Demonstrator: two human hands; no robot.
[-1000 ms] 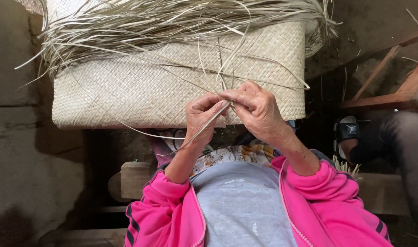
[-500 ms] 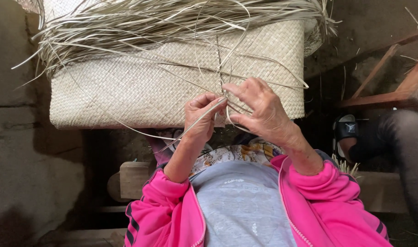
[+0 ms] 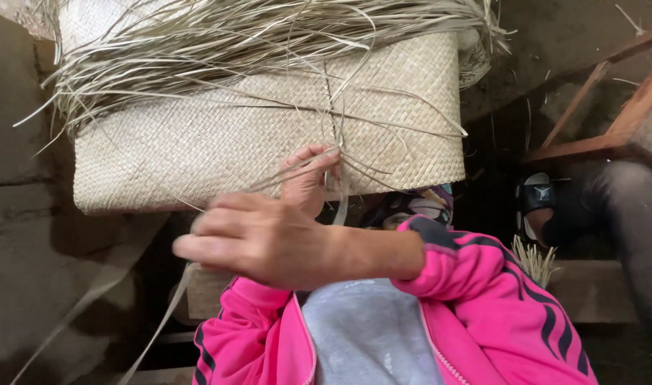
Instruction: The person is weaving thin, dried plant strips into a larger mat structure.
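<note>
- Head view, L hand [image 3: 308,178]: you're raising it to the near edge of the woven mat [image 3: 233,142], w/ thumb and fingertips [image 3: 319,155] pinching a few thin strands [image 3: 340,132] where they're leaving the weave.
- R hand [image 3: 262,242]: you're sweeping it across your front toward your left, below the mat's edge. Fingers are lying loosely curled and blurred; can't tell whether they're gripping anything.
- A pale flat strip [image 3: 155,335] is trailing down and left from under that hand. It's blurred too, so contact w/ the fingers isn't clear.
- The mat is lying flat ahead of you, just beyond the L hand. A thick fringe of unwoven fibres [image 3: 233,43] is spreading over its far edge.
- Judging by the pose, you're working one strand at the near edge: L hand anchoring, R hand drawing slack out sideways.
- Next move is calling for a firm L pinch so the weave isn't loosening, and for the R hand coming back to the edge w/o snagging the loose fibres.
- Around you: your pink jacket sleeve [image 3: 475,278] is crossing the chest; a wooden frame [image 3: 597,142] and another person's sandalled foot [image 3: 540,196] are sitting off to your right, well apart.
</note>
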